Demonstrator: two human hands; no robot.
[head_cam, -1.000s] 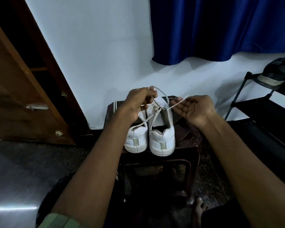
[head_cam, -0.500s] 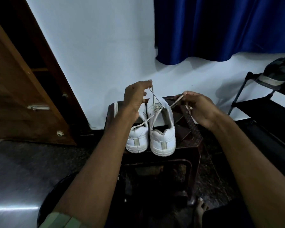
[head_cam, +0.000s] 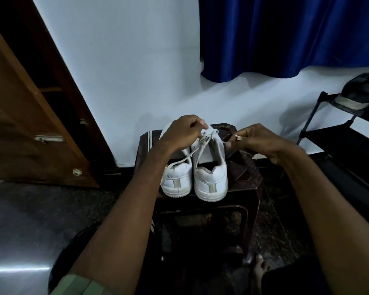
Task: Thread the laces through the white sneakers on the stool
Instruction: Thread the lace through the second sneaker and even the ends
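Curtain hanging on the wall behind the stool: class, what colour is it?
The curtain is deep blue, shown best in the head view.

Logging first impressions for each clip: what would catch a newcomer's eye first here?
Two white sneakers stand heels toward the camera on a dark stool at the centre. Above them the left hand and right hand each pinch a lace over the right-side shoe. A deep blue curtain hangs against the white wall at upper right.

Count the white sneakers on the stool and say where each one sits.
2. The left sneaker and the right sneaker stand side by side on the dark stool, heels toward the camera. None seems hidden.
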